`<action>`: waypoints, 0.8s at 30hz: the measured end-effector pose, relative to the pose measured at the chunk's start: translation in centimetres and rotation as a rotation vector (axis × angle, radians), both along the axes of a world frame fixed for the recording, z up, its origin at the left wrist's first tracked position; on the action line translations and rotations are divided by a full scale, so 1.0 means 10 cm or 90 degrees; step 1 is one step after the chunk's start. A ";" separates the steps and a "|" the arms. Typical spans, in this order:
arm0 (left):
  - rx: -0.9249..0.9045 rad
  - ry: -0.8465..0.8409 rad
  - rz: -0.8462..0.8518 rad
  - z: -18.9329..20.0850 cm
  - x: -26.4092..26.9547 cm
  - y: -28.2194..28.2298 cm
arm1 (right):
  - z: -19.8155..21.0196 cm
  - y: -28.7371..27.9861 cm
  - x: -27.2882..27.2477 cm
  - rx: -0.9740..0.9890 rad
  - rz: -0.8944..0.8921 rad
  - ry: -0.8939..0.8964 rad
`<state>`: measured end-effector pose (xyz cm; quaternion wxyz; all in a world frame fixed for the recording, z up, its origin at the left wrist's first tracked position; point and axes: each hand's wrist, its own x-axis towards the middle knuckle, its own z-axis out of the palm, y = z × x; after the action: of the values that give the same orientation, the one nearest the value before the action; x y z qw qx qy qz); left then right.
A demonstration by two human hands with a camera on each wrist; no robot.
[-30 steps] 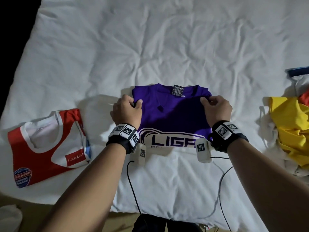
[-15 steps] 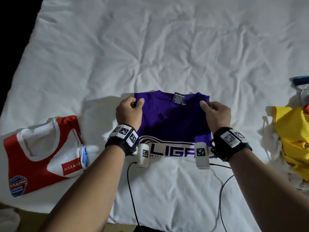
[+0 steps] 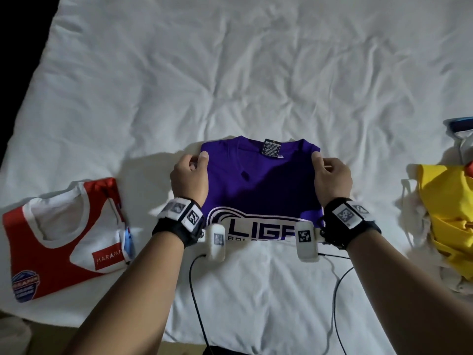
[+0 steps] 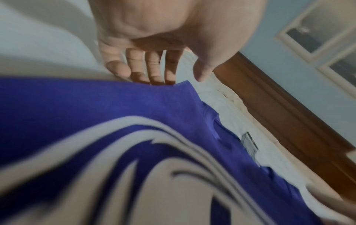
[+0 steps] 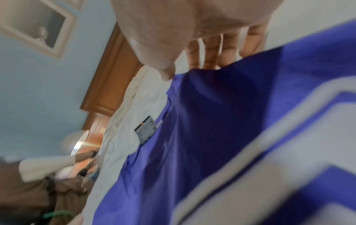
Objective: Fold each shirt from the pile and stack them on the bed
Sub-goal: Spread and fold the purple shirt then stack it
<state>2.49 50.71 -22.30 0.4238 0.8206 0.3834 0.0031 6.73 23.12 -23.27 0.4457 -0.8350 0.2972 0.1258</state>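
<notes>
Here the left hand (image 3: 189, 179) and right hand (image 3: 332, 179) each pinch a top corner of the folded purple shirt (image 3: 261, 185) near the bed's (image 3: 230, 73) front edge; a folded red-and-white shirt (image 3: 64, 237) lies left, the shirt pile (image 3: 445, 216) right.

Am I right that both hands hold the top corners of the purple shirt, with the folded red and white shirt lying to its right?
Not quite. The folded red and white shirt lies to the left of the purple shirt, as the head view shows. The rest holds: the left hand and the right hand hold its top corners.
</notes>
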 end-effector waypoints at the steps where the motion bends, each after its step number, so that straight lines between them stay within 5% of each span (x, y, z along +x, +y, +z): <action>1: 0.024 0.017 -0.008 0.03 -0.09 -0.02 | 0.03 0.01 -0.08 -0.012 -0.007 0.005; 7: 0.144 0.076 -0.079 -0.16 -0.50 -0.13 | -0.09 -0.01 -0.44 -0.105 0.042 0.011; 11: 0.261 0.060 -0.074 -0.08 -0.47 -0.17 | -0.04 0.03 -0.42 -0.170 0.022 -0.113; 14: 0.405 0.021 -0.367 -0.01 -0.59 -0.47 | 0.02 0.27 -0.66 -0.295 0.279 -0.236; 17: 0.417 0.073 -0.588 -0.21 -0.78 -0.65 | -0.15 0.44 -1.05 -0.360 0.565 -0.168; 24: 0.422 0.166 -0.508 -0.37 -0.86 -0.35 | -0.37 0.11 -1.12 -0.401 0.540 -0.065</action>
<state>-6.10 47.23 -26.01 0.0586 0.9861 0.0692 -0.1394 -4.42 24.19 -26.95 0.0974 -0.9804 -0.0652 0.1585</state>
